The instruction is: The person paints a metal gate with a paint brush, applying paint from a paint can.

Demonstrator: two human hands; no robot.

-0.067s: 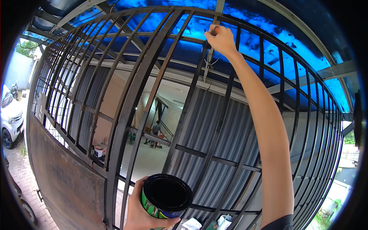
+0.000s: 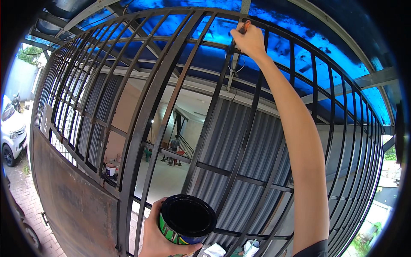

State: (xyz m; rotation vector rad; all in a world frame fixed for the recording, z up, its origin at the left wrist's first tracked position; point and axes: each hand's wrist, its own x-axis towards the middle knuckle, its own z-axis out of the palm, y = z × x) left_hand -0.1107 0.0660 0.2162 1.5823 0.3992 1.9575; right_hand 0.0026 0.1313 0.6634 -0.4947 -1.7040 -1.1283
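My left hand [image 2: 155, 236] is wrapped round a green-labelled paint can [image 2: 168, 229] at the bottom middle. Black paint [image 2: 188, 215] shows inside its dark rim. High up, my right hand [image 2: 250, 41] is closed on a paintbrush [image 2: 245, 26] with an orange part on its handle. The bristles are mostly hidden, against an upright bar [image 2: 223, 70] near the top of a tall metal grille. Several bars on the right look black, while one bar [image 2: 182, 79] left of the brush is partly brown.
A rusty sheet panel [image 2: 72, 188] fills the grille's lower left. Behind the bars are corrugated grey sheeting [image 2: 239, 124], a room with a person [image 2: 174, 143], and a white bucket [image 2: 110, 170]. Blue translucent roofing [image 2: 274, 47] lies overhead. A white car [image 2: 13, 130] stands far left.
My right hand has moved slightly upward with the paintbrush, along the bar. The paint can has shifted a touch to the right in my left hand.
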